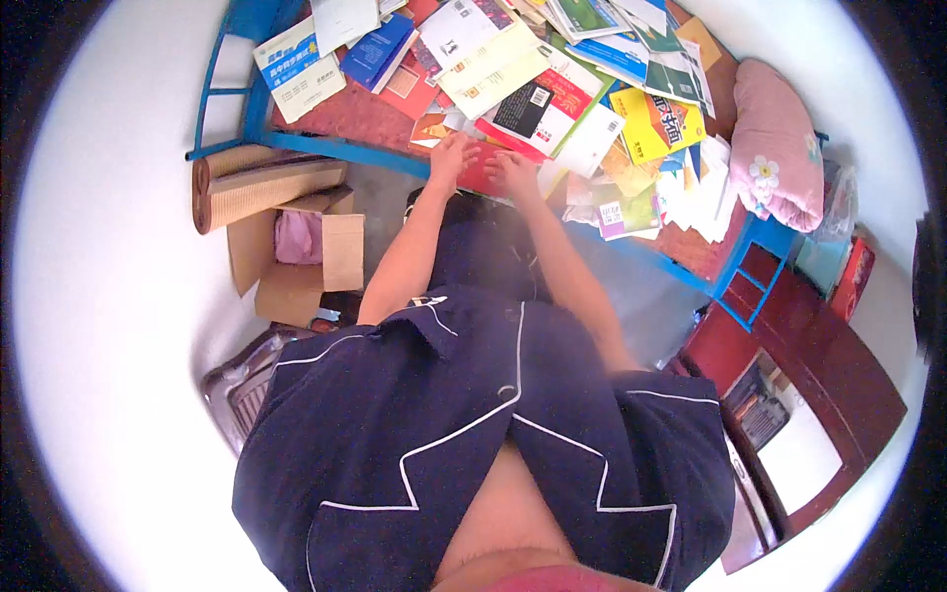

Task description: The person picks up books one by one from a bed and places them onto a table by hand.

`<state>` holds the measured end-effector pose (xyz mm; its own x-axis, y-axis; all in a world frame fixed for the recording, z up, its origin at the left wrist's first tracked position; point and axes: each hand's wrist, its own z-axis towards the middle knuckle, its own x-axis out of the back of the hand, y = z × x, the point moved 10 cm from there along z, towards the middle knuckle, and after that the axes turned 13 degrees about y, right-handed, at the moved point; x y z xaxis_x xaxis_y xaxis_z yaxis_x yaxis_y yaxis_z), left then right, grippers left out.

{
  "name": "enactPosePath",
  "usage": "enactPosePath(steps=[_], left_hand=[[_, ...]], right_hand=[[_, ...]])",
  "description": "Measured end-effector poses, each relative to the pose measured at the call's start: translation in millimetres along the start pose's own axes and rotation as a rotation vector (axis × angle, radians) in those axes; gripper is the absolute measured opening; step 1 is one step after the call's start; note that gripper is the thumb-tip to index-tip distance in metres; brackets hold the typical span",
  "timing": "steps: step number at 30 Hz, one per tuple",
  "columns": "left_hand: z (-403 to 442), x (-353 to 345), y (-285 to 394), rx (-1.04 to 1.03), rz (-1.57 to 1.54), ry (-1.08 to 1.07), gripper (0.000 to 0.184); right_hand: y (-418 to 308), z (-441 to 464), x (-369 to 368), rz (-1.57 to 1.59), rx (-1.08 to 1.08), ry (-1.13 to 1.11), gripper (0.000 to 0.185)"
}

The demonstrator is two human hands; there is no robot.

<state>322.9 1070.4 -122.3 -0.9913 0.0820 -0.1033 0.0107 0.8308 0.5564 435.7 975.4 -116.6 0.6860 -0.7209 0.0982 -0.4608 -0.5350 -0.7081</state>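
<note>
My left hand (pixel 455 156) is at the near edge of a blue-framed bed (pixel 340 144), its fingers apart and nothing visible in them. Just to its right, my right hand (pixel 512 174) also has its fingers spread. Between them lies a bright red flat surface (pixel 480 178); whether it is a book cover or part of the bed I cannot tell. Beyond the hands are a book with a black, white and red back cover (pixel 523 111), a pale yellow booklet (pixel 493 69) and a small orange-and-white booklet (pixel 430 129).
Books and papers cover much of the bed, including a blue book (pixel 378 49) and a yellow book (pixel 659 124). A rolled pink floral quilt (pixel 779 148) lies at right. Rolled mats (pixel 266 183) and an open cardboard box (pixel 342 252) are at left, dark red furniture (pixel 809 365) at right.
</note>
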Motion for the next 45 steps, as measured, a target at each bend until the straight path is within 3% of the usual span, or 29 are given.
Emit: enactPosePath(steps=[3,12,15,21,26,29,31,41,44,45], left_hand=[[29.1,-2.5,7.7,0.005,-0.044,-0.017,0.031],[59.9,-7.3,36.5,0.017,0.004,0.017,0.031],[71.5,-22.1,39.9,0.032,-0.038,-0.068,0.029],[102.8,-19.8,33.5,0.086,-0.062,0.038,0.033],[132.3,-10.2,36.6,0.114,-0.286,0.099,0.034],[151.7,-13.4,27.7,0.195,-0.314,0.047,0.034],[167.4,-10.3,17.2,0.233,-0.28,0.112,0.034],[151.6,-8.4,46.9,0.241,-0.006,0.258,0.029],[160.0,5.0,43.8,0.182,0.14,0.234,0.031],[162.9,10.3,39.2,0.18,0.14,0.234,0.031]], right_hand=[[-18.3,-0.4,-12.2,0.118,-0.141,0.042,0.026],[-31.7,57.1,-36.6,0.268,-0.144,0.153,0.026],[-36.9,76.8,-40.5,0.22,-0.114,0.182,0.029],[-49.7,96.6,-55.7,0.239,-0.21,0.158,0.033],[-64.7,108.9,-91.1,0.371,-0.318,0.091,0.035],[-47.8,131.4,-91.3,0.434,-0.327,0.181,0.037],[-43.2,142.2,-73.3,0.277,-0.268,0.341,0.036],[-55.2,173.3,-76.0,0.198,-0.245,0.376,0.029],[-50.6,181.6,-75.7,0.156,-0.16,0.349,0.027],[-67.8,177.8,-71.5,0.07,-0.004,0.378,0.027]])
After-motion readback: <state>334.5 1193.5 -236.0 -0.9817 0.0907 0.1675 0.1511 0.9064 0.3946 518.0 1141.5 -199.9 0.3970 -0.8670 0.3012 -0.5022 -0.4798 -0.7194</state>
